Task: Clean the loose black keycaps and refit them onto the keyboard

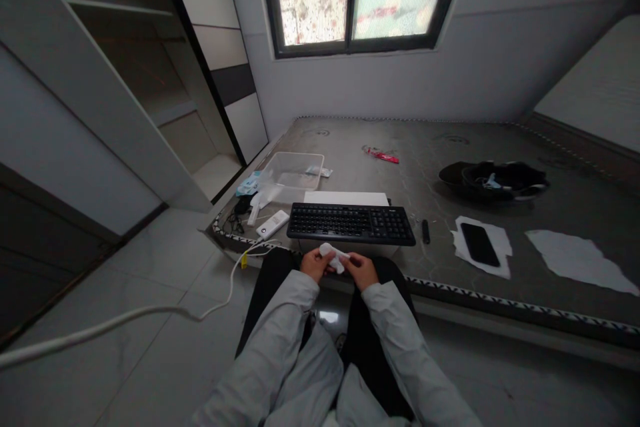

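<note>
Above my lap, at the near edge of the mattress, both hands are closed on a small soft white piece (pixel 336 258) that looks like tissue or cloth. My left hand (pixel 313 265) grips its left side, where a rounded white end shows. The right side is pinched in the fingers of my right hand (pixel 364 271). Part of the piece hangs between the hands, and some fingertips are hidden. Just beyond them lies a black keyboard (pixel 350 223), with a flat white box (pixel 346 198) behind it.
A clear plastic container (pixel 293 154) and a white device (pixel 273 224) with a cable sit left. Rightward lie a small black stick (pixel 425 231), a phone (pixel 479 245) on white paper (pixel 505 250), another sheet (pixel 580 260) and a black cap (pixel 453 173). A red packet (pixel 385 157) lies farther back.
</note>
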Tool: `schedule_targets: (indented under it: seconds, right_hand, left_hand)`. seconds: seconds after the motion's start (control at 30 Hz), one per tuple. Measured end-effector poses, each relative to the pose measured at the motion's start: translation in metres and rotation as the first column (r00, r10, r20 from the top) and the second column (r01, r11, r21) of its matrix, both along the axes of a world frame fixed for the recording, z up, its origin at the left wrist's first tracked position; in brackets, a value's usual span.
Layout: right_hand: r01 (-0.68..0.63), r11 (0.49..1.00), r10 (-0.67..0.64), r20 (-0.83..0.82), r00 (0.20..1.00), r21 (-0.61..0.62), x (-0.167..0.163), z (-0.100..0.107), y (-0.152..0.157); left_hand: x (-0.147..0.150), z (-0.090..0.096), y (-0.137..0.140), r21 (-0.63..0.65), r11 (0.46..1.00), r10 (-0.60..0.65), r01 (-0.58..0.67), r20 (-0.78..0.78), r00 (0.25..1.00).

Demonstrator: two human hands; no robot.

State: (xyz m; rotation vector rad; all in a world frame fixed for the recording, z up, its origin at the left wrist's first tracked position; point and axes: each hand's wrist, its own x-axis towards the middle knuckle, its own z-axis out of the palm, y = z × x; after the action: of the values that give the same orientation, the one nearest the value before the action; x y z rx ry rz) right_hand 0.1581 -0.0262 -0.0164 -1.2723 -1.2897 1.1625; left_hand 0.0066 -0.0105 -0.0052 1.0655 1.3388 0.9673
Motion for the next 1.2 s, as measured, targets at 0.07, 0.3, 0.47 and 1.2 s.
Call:
schedule_targets:
  seconds: [0.07, 0.3, 0.47, 1.2]
  right_hand:
    - [-0.076, 0.997, 0.076, -0.102, 0.992, 0.004, 0.0, 0.003, -0.001]
    - [-0.08, 0.996, 0.082, -0.061, 0.995, 0.026, -0.013, 0.002, -0.004]
    - [0.07, 0.997, -0.073, 0.158, 0.985, 0.022, -0.009, -0.003, -0.003]
    - [0.045, 0.997, -0.059, 0.26, 0.964, 0.061, -0.004, -0.013, 0.001]
  left_hand:
    - [-0.002, 0.0, 0.0, 0.021, 1.0, 0.021, -0.02, -0.054, 0.998]
    - [-0.001, 0.0, -0.004, 0.143, 0.986, 0.099, -0.083, -0.111, 0.989]
    - [0.005, -0.002, -0.008, 0.119, 0.993, 0.003, 0.006, -0.079, 0.997]
    - [0.001, -0.022, 0.001, 0.123, 0.992, -0.028, 0.025, 0.018, 0.999]
